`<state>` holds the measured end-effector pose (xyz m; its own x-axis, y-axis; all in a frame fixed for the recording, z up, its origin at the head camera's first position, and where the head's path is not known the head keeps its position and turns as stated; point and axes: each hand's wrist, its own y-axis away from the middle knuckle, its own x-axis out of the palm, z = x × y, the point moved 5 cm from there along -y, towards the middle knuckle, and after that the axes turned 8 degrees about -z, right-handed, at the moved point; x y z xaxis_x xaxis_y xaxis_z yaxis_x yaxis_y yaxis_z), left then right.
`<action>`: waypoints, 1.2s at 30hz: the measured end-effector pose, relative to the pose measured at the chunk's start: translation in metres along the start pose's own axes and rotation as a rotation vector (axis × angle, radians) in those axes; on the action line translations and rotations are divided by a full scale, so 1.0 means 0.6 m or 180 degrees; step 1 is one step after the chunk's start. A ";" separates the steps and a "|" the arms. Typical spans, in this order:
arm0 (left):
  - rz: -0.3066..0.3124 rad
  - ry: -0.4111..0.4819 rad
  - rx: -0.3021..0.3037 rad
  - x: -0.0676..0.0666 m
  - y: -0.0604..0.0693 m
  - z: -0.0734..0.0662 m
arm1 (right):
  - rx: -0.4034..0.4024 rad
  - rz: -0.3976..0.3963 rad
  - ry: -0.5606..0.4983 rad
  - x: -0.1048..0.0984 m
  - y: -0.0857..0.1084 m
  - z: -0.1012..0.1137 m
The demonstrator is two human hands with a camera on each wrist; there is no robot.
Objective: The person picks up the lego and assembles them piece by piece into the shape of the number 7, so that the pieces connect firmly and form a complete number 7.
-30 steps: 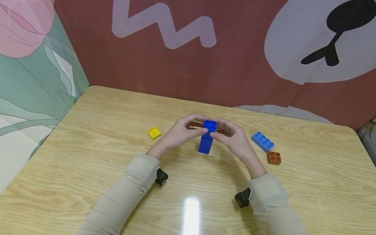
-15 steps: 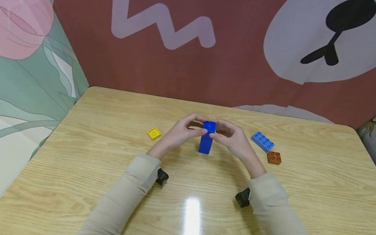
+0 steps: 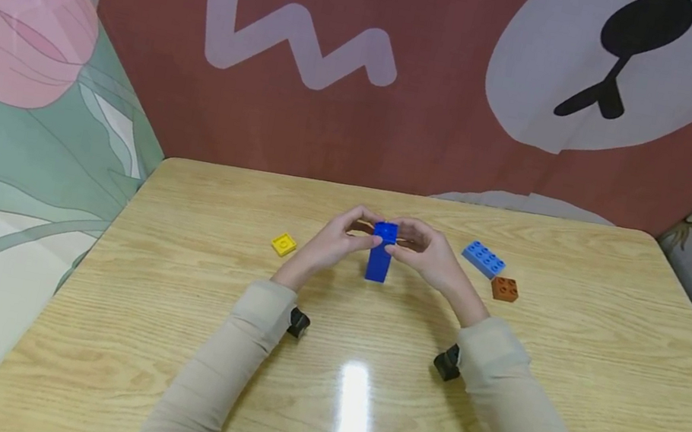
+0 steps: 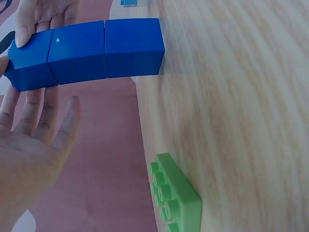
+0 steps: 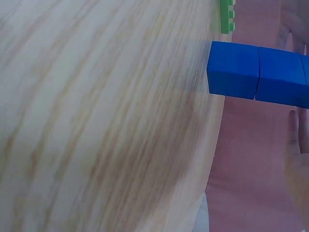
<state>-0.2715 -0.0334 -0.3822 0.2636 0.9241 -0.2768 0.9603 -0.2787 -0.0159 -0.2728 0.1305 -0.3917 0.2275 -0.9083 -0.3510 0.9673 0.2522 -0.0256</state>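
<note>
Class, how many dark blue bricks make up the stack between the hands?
3: the bottom brick on the table, the middle brick above it, and the top brick, held by the left hand and right hand. None in the stack appear hidden.

Left hand [image 3: 342, 237], right hand [image 3: 424, 254] pinching, thumbs [image 3: 365, 243] pointing inward.

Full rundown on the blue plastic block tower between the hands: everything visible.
The glossy blue plastic-looking block tower is three smooth, roughly cubic blocks stacked in a column, with thin seams between them. Studs show on top. It stands upright on the light wood-grain table. The left hand and right hand both hold its top block.
</note>
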 end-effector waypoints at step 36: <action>-0.0306 -0.1309 -0.0077 -0.100 0.043 0.036 | 0.0122 0.0058 0.0089 0.001 0.003 -0.002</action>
<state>-0.2645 -0.1019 -0.3867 0.1186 0.7628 -0.6357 0.9819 -0.1854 -0.0392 -0.2709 0.1310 -0.3928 0.2425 -0.8938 -0.3772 0.9667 0.2552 0.0167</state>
